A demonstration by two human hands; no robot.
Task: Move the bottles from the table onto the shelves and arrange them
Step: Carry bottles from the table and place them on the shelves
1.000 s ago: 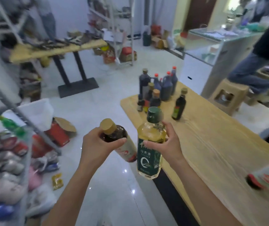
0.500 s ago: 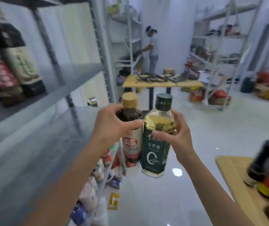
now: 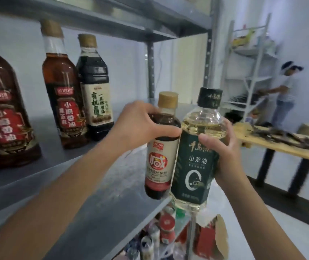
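You are holding two bottles upright in the air, side by side and touching, at the front edge of the grey metal shelf (image 3: 112,184), near its right end. Neither is resting on it.

The dark sauce bottle (image 3: 161,156) is showing a tan cap, a brown-black liquid and a cream label with a red band at the foot. Your left grip (image 3: 140,126) is wrapping its shoulder from the left, thumb lying across the front just above the label. The label is carrying a red rounded square with a white "减"; the small line beneath is too blurred to read.

The green-labelled oil bottle (image 3: 196,166) is standing just to the right, slightly nearer to you, with a dark green cap and pale yellow oil showing above and below its dark green label. Your right grip (image 3: 223,147) is clasping it from the right, thumb pressing the top of the label. The label is reading "山茶油" over a large white ring.

Three bottles are standing at the back left of the shelf: a big amber bottle (image 3: 5,119) and a second amber bottle (image 3: 63,102), both reading "小磨香油" on red labels, and a dark bottle (image 3: 95,91) with "有机" in green on cream.

A wooden desk (image 3: 281,145) is standing well behind, to the right.
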